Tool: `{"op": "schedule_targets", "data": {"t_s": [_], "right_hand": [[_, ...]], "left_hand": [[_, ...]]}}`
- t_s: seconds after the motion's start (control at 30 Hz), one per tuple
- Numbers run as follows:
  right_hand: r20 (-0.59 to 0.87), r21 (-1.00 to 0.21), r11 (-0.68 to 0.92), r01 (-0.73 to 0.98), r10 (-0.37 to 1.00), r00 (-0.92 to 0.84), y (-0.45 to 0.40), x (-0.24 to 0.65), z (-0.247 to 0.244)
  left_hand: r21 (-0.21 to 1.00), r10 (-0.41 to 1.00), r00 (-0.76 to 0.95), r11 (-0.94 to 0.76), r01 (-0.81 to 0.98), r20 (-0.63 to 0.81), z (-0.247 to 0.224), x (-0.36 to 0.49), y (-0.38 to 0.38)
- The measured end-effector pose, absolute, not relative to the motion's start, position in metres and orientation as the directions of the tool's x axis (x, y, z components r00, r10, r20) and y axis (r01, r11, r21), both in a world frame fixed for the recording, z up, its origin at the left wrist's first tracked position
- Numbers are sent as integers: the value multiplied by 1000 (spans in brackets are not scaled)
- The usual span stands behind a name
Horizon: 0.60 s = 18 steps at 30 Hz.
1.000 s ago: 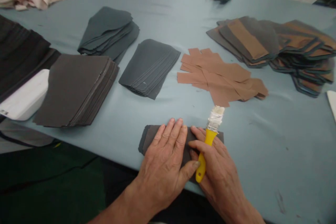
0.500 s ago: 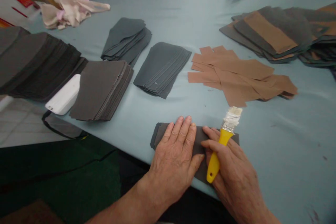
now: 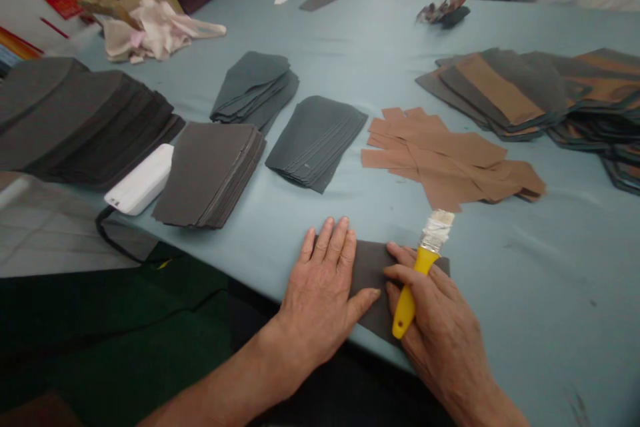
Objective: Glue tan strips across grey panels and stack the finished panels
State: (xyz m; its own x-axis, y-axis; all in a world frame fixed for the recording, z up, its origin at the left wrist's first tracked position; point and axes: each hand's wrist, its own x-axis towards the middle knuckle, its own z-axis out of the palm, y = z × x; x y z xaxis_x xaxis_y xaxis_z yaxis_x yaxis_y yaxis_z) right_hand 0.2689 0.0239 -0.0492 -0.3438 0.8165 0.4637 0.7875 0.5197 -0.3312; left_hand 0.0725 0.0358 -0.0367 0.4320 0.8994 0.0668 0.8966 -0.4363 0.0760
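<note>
A dark grey sheet lies flat on the blue-grey table cover close to the near table edge, directly in front of the wearer. Its long axis is read as running roughly left to right, though the left end is hidden by a hand. The left hand is pressed palm-down on the sheet's left part, fingers spread and nothing grasped. The right hand is clenched around the yellow handle of a flat brush and rests on the sheet's right part, so the exposed right end is nearer that hand. The brush is held across the sheet, with its pale crusted bristles pointing away from the wearer, just past the far edge. Only a small gap is left between the hands.

Beyond the sheet, a pile of cut tan strips is placed. Further right of the sheet, overlapping dark pieces with tan strips are spread. Left of the sheet, a dark grey stack and a white plastic block are seen; a slate-grey stack lies beyond it.
</note>
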Motion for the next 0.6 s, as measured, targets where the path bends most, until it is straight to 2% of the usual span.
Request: {"op": "schedule_targets", "data": {"t_s": [0.27,0.6], "right_hand": [[478,-320,513,796,813,-332,25,266,-47],[481,-357,511,782,818,-315,25,266,-46]], "left_hand": [[102,905,414,-423,900,100,-41,64,39],[61,912,384,-396,916,145,-46,45,42]]}}
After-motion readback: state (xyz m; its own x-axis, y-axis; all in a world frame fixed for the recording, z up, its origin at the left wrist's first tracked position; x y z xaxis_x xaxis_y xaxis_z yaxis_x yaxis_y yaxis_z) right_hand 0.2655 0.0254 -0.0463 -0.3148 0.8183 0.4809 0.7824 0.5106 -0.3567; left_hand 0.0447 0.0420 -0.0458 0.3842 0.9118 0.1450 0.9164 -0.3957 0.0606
